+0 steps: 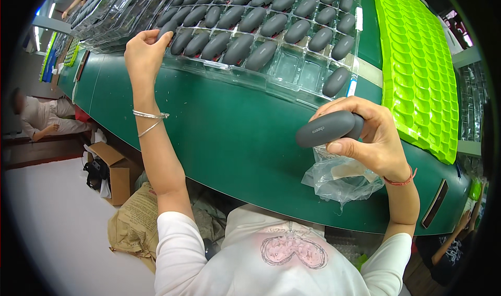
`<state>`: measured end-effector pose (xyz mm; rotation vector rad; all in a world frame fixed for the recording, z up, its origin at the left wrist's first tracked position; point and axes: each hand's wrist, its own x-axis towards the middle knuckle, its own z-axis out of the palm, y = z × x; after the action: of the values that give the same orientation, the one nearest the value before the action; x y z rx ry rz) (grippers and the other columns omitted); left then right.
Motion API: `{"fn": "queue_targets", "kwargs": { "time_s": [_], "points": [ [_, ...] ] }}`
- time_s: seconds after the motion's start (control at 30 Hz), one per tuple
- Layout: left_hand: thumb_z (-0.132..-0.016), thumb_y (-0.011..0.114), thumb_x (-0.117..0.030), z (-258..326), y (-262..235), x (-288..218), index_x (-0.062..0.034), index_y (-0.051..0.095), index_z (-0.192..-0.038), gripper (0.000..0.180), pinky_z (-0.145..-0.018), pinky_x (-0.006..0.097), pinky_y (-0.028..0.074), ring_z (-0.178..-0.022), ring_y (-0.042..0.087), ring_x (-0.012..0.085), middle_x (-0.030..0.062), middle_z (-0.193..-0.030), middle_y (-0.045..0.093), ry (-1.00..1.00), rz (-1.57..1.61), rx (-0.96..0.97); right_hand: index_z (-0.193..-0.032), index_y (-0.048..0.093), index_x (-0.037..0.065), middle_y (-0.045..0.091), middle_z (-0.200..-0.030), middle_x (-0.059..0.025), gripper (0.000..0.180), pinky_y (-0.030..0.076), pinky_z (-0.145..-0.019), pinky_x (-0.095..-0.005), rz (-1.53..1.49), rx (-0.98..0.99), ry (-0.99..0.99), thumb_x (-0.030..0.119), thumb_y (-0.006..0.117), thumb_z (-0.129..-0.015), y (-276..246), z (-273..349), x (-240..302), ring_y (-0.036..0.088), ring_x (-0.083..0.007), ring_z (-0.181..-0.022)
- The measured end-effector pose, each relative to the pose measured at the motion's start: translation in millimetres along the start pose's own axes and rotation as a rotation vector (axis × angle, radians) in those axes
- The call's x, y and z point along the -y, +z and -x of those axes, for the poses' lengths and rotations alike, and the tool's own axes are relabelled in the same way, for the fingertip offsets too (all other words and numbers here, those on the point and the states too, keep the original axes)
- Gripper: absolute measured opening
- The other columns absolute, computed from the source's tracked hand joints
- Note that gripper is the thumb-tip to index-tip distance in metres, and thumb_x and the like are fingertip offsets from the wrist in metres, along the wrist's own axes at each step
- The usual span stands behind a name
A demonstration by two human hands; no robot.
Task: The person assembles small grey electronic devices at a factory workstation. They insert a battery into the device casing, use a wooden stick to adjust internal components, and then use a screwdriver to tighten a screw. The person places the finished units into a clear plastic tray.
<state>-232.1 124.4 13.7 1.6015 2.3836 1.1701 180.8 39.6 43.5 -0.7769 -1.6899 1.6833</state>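
Far to the left, down on the floor, a brown cardboard box (116, 170) sits near a crumpled brown paper sack (133, 220). The left hand (143, 53) reaches up to the near left end of a clear plastic tray (292, 69). Its grip is clenched on one small dark grey oval case (166, 31) that sits at the tray's left corner. The arm wears thin silver bangles (150, 116) at the wrist. The tray lies on a green desk (224, 139) and is full of rows of the same grey cases, each in its own little pocket. A few pockets at the near right side are bare. To the right, the right hand (370, 139) is lifted above the desk. Its grip is closed around another grey oval case (326, 129), with the thumb under it and the fingers over the top. Just below that hand, a crinkled clear plastic bag (339, 178) rests on the desk. Farther right, a bright green tray (417, 66) with many small dips lies along the desk.
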Motion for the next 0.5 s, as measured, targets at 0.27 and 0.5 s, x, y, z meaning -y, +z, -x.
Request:
{"fn": "queue_targets", "kwargs": {
  "time_s": [0.27, 0.5],
  "points": [
    [-0.074, 0.076, -0.034, 3.3, 1.3, -3.9, -0.0025, 0.072, -0.1, 0.041, -0.082, 0.036, 0.052, -0.087, 0.07, 0.0266, 0.0121, -0.092, 0.073, -0.079, -0.281, 0.035, -0.108, 0.063, -0.002, 0.065, -0.104, -0.0067, 0.035, 0.049, -0.087, -0.0281, 0.005, -0.008, -0.019, 0.001, 0.077, -0.077, 1.3, 2.8, 2.4, 0.061, -0.0131, -0.096],
    [-0.073, 0.076, -0.028, 9.0, 3.3, 1.1, -0.0011, 0.07, -0.099, 0.038, -0.079, 0.037, 0.053, -0.087, 0.07, 0.0294, 0.0162, -0.093, 0.072, 0.093, -0.399, -0.031, -0.107, 0.065, 0.002, 0.066, -0.087, -0.0013, 0.03, 0.05, -0.071, -0.0235, 0.105, -0.011, 0.052, 0.006, 0.076, -0.079, 0.5, 6.7, 9.0, 0.06, -0.0068, -0.079]
  ]
}}
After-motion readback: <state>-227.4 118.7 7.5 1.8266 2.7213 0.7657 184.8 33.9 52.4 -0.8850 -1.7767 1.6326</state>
